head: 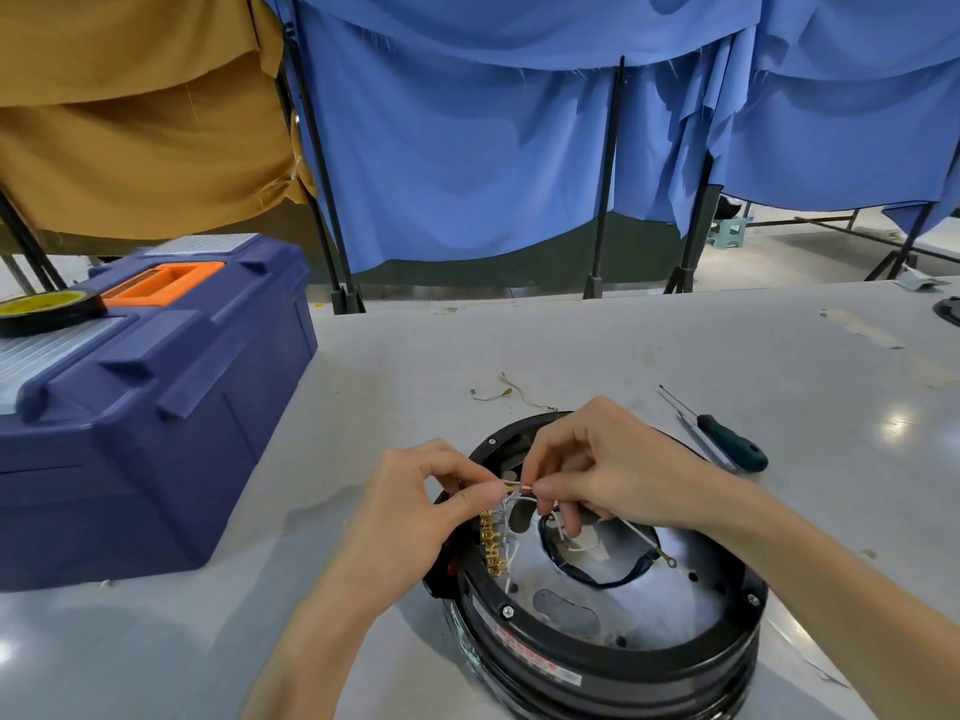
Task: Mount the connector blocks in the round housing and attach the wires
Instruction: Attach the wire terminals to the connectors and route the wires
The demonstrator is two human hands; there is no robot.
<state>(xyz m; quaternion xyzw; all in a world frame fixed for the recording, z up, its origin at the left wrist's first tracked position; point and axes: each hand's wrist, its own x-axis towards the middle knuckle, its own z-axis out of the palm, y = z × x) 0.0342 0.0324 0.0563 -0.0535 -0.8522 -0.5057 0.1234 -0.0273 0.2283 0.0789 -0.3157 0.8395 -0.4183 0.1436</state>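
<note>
A round black housing (613, 662) with a silver inner plate stands on the grey table in front of me. Along its left inner rim runs a row of brass connector terminals (492, 545). Thin white wires (519, 492) rise from that row. My left hand (415, 511) pinches a wire end between thumb and forefinger just above the terminals. My right hand (602, 470) pinches the same thin wire from the right, over the housing's far half. A dark cable loop with a ring lug (671, 562) lies on the plate.
A blue toolbox (156, 418) with an orange handle stands at the left, a tape roll (49, 311) on its lid. A green-handled screwdriver (727, 441) lies right of the housing. Loose wire scraps (506, 392) lie behind it. Blue and tan curtains hang beyond the table.
</note>
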